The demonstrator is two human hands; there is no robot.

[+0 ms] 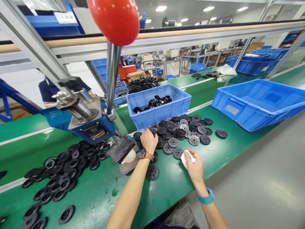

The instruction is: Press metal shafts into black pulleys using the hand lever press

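My left hand (149, 140) is at the left edge of a pile of black plastic discs (171, 127), beside the hand press (94, 122). Its fingers curl down among the discs, and their tips are hidden, so I cannot make out what they hold. In my right hand (195, 167) a crumpled white cloth (187, 159) is pinched between thumb and fingers, close to the nearest discs. One disc (152, 172) lies apart below my left wrist. The press has a long lever with a red knob (115, 19) and a white rounded piece (130, 156) at its base.
Black ring-shaped parts (64, 171) spread over the green bench (105, 194) left of the press. A blue bin (159, 111) with dark parts stands behind the discs. Another blue bin (259, 103) sits at the right. A metal rail (190, 35) crosses above.
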